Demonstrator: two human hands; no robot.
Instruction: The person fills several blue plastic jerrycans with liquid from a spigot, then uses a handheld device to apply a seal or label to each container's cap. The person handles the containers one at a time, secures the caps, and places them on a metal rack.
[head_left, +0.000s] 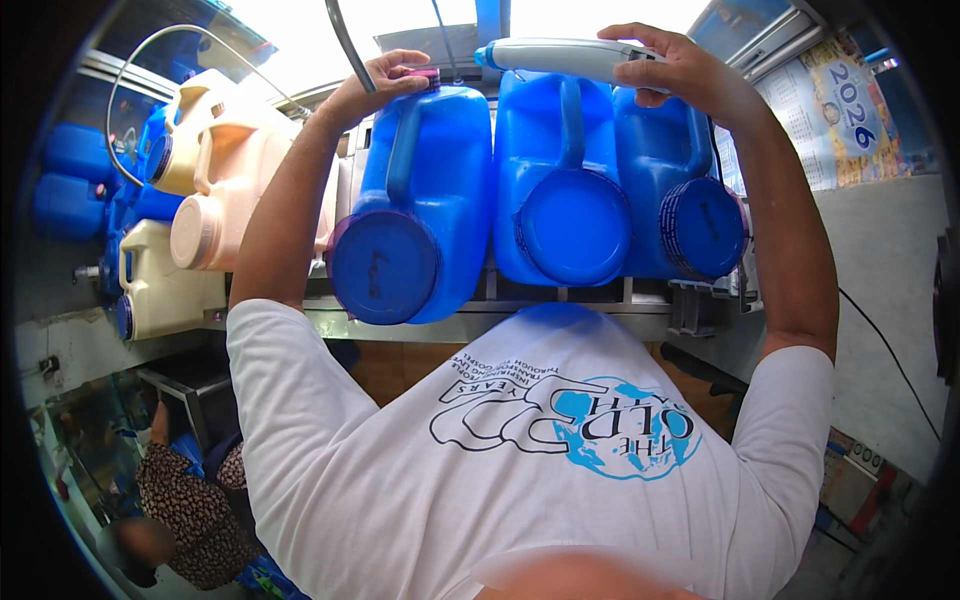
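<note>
Three blue water jugs stand in a row in front of me: a left jug (462, 200), a middle jug (512, 130) and a right jug (640, 150). Each carries a wide round lid toward me; dark or purplish film rings the left lid (385, 267) and the right lid (712, 230). My left hand (378, 85) has thumb and fingers closed at a small reddish cap (428, 76) atop the left jug. In my right hand (675, 72) is a long pale-grey handheld tool (560, 58) with a blue tip, held level above the middle jug and pointing left.
Cream and peach jugs (240, 190) stand at the left, with more blue jugs (75, 170) beyond. A dark hose (348, 45) hangs near my left hand. The metal counter edge (400, 325) runs before me. Another person (195, 500) is at the lower left.
</note>
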